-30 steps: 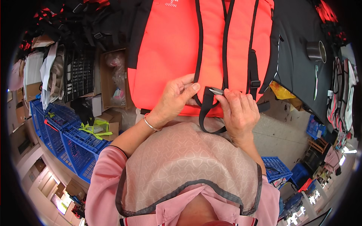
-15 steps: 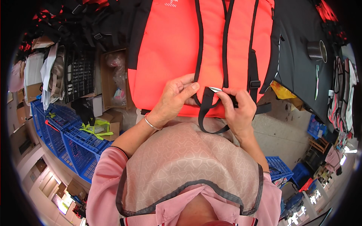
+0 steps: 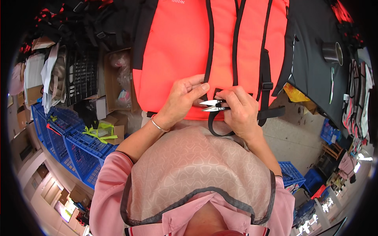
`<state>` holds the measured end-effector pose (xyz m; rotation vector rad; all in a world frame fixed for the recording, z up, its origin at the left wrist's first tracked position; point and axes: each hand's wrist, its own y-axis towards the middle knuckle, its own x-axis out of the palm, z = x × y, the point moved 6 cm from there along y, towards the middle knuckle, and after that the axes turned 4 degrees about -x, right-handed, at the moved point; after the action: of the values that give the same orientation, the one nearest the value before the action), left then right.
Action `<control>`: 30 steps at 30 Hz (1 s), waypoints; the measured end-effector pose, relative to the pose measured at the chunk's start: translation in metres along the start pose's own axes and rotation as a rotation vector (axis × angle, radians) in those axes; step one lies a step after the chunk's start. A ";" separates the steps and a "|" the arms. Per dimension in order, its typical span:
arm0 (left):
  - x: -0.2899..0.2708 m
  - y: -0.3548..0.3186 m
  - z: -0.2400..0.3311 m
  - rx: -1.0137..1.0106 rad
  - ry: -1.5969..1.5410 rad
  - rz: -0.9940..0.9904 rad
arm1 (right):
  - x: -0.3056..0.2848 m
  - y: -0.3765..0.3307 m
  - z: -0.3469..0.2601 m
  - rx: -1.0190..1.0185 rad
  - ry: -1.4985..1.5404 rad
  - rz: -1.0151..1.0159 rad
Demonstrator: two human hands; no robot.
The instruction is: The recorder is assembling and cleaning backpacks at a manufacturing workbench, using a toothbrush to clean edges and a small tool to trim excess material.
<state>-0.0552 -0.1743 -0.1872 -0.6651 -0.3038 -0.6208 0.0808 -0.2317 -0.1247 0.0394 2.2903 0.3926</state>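
A bright coral-red backpack with black trim lies in front of me, its padded shoulder straps facing up. My left hand is closed, thumb against fingers, on the left edge of a shoulder strap near its lower end. In my right hand are thread snips, their two silver blades parted and pointing left toward my left fingertips. A black webbing strap loops down below the snips. Part of it is hidden behind my right hand.
Blue plastic crates stand at the left, near a cardboard box holding plastic bags. A dark-covered table at the right bears a metal cup and a toothbrush. Black straps are heaped at the far left.
My right hand has turned and shifted slightly left, so the snips' blades now point left and show apart. The webbing end is now mostly covered. My left hand stays at the strap edge.
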 end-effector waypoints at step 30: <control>-0.054 -0.088 0.082 0.617 1.141 0.658 | -0.122 0.012 0.124 0.430 0.258 0.348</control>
<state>-0.1575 -0.1519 -0.1074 0.2528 0.7515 -0.1681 0.2528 -0.2060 -0.1128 0.6432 2.5883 0.0725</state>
